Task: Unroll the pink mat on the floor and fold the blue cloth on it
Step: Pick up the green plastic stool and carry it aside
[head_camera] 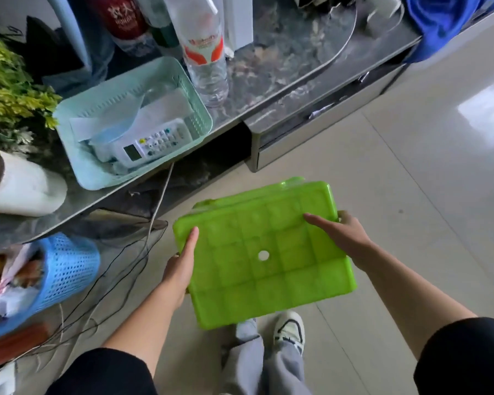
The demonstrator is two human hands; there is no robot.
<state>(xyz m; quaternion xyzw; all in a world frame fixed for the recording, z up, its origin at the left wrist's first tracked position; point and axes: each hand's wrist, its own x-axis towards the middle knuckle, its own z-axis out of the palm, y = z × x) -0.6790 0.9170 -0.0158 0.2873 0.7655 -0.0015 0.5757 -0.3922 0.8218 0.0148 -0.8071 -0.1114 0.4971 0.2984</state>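
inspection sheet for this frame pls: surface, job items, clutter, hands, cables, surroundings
Surface: marbled low table, crowded; tiled floor bare.
Job's things: blue cloth bunched at the table's far right end; pink mat: nothing seen.
Clutter: mint basket holding a remote, water bottle, blue basket, plant.
Hands: left hand and right hand grip a green plastic box by its sides.
Cables: thin wires trail off the table edge onto the floor.
Surroundings: drawer unit under the table.
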